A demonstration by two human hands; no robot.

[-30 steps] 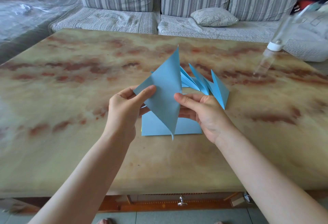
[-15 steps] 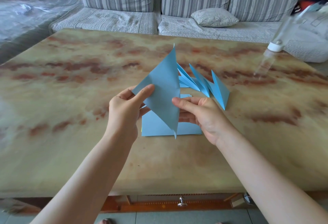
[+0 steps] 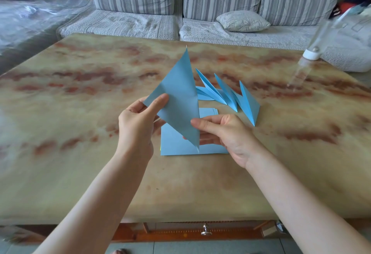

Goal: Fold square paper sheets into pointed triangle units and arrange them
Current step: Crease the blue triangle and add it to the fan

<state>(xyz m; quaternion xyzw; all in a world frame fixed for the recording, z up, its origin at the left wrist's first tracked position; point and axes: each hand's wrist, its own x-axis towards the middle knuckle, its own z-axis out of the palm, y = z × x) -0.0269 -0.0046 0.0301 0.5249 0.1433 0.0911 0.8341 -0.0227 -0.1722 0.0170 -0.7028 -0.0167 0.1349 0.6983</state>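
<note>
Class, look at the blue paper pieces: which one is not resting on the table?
The large folded triangle, held upright between the left hand and right hand; the pointed units and flat stack lie on the table.

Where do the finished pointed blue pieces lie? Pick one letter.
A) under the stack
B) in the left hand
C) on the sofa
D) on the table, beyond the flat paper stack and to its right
D: the pointed pieces lie in a row on the table, beyond and right of the stack; the left hand and right hand hold only a larger folded sheet.
</note>
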